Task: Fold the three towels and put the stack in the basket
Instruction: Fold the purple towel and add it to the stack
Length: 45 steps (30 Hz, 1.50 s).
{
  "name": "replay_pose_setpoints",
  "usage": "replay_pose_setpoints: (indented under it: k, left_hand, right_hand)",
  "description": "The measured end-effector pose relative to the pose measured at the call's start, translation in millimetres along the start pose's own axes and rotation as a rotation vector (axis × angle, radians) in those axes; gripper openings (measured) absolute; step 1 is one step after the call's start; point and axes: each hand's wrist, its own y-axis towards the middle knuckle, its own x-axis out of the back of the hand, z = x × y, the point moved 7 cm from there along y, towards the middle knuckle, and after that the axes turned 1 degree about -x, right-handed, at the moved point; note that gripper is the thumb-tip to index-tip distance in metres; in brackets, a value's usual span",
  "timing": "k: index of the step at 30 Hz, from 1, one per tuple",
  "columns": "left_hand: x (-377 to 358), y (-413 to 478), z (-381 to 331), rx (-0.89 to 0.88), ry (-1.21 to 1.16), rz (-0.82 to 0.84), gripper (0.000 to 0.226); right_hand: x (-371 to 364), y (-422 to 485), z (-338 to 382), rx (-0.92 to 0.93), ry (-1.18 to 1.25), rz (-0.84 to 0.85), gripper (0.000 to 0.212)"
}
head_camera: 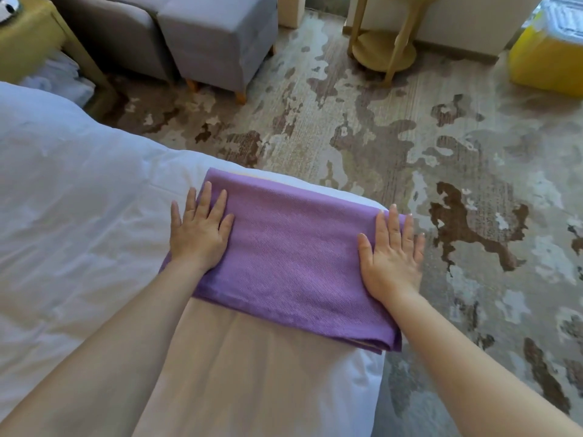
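Carpet (410, 146): cream, grey and brown patches; it fills the right and far part of the room.
Bed (79, 200): covered in lightly creased white, it takes up the left and near side. Its right corner ends at the carpet.
Beige cloth (252, 357): lies flat along the bed's right side and runs to the near edge of view between the two forearms.
Purple towel (290, 257): folded into a rectangle, with layers showing at its near right corner. It lies on the far end of the beige cloth at the bed's right corner. A thin pale edge shows under its far side.
Sofa (110, 33): grey, far left.
Footstool (217, 42): grey, on short wooden feet, just beside the sofa on its right.
Side table (383, 48): pale yellow, with a round low shelf; far, right of centre.
Yellow box (549, 58): has a clear lid and stands on the carpet at the far right.
Cabinet (28, 39): olive-yellow, in the far left corner, with a bundled white cloth (60, 77) below it.
Left hand (200, 228): palm down, fingers straight and spread, pressing on the towel's left end. The outer fingers reach past the edge onto the bed.
Right hand (391, 250): palm down, fingers straight and slightly apart, pressing on the towel's right end.
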Motion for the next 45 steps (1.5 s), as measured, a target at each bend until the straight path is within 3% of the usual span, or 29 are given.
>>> replay_pose_setpoints:
  k: [3, 6, 9, 24, 27, 31, 34, 36, 40, 43, 45]
  left_hand:
    - [26, -28, -34, -0.147, -0.098, -0.142, 0.06]
    - [19, -67, -69, -0.335, -0.09, -0.124, 0.061]
    - [-4, -75, -61, -0.28, -0.06, -0.02, 0.061]
    - [-39, -35, -56, -0.292, -0.023, -0.025, 0.056]
    - [-24, -18, -45, -0.223, -0.049, -0.026, 0.064]
    - [-4, 24, -13, 0.008, -0.145, -0.029, 0.067]
    - [0, 51, 11, 0.244, -0.445, -0.038, 0.077]
    - [1, 63, 22, 0.39, -0.612, -0.061, 0.08]
    - [21, 80, 18, 0.329, -0.916, -0.304, 0.033]
    - [30, 85, 13, 0.243, -0.956, -0.377, 0.026]
    - [15, 85, 13, 0.256, -0.831, -0.307, 0.029]
  right_hand:
    - [25, -25, 22, 0.095, 0.036, -0.116, 0.071]
    - [14, -66, 51, 0.256, -0.02, -0.103, 0.075]
    - [-13, -80, 40, 0.271, -0.109, -0.017, 0.079]
    - [-47, -49, 18, 0.275, -0.04, -0.021, 0.074]
    - [-19, -36, 17, 0.206, 0.101, -0.125, 0.072]
    - [3, 6, -9, -0.069, 0.445, -0.188, 0.066]
    - [6, 30, -29, -0.227, 0.838, -0.201, 0.063]
    - [5, 36, -35, -0.26, 0.912, -0.197, 0.06]
    - [17, 41, -40, -0.205, 0.991, -0.372, 0.034]
    - [27, 44, -42, -0.177, 0.963, -0.466, 0.029]
    - [17, 46, -39, -0.203, 0.9, -0.378, 0.031]
